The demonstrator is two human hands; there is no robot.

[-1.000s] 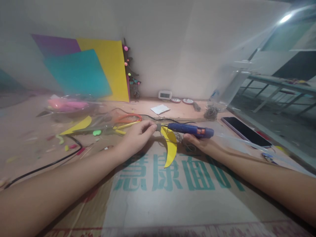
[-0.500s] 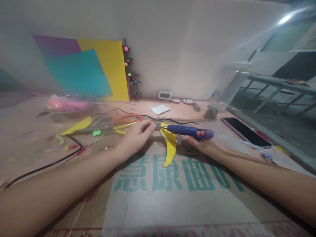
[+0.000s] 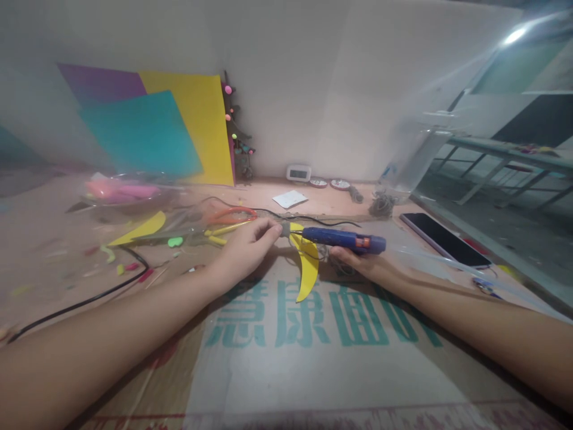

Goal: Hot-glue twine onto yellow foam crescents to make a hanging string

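My left hand (image 3: pixel 253 245) pinches a small grey piece (image 3: pixel 285 229) between thumb and fingertips. From that piece hangs a curved yellow crescent-shaped cutout (image 3: pixel 308 275), its point turned down over the printed sheet. My right hand (image 3: pixel 358 261) is closed around a blue glue gun (image 3: pixel 333 237) with an orange part near its rear. The gun lies almost level, its thin metal nozzle at the grey piece and the top of the yellow cutout. Whether the nozzle touches them I cannot tell. A loop of thin grey cord shows behind the cutout.
A second yellow cutout (image 3: pixel 143 229), orange-handled scissors (image 3: pixel 235 213) and small coloured scraps (image 3: pixel 175 242) lie at left. Coloured sheets (image 3: pixel 147 131) lean on the wall. A phone (image 3: pixel 443 239) lies at right. Grey twine (image 3: pixel 382 204), a white card (image 3: pixel 290 199) and a small digital clock (image 3: pixel 298 173) are behind.
Almost nothing differs. Both hands, the glue gun and the yellow cutout hold nearly the same positions, with a very slight shift left in the view.
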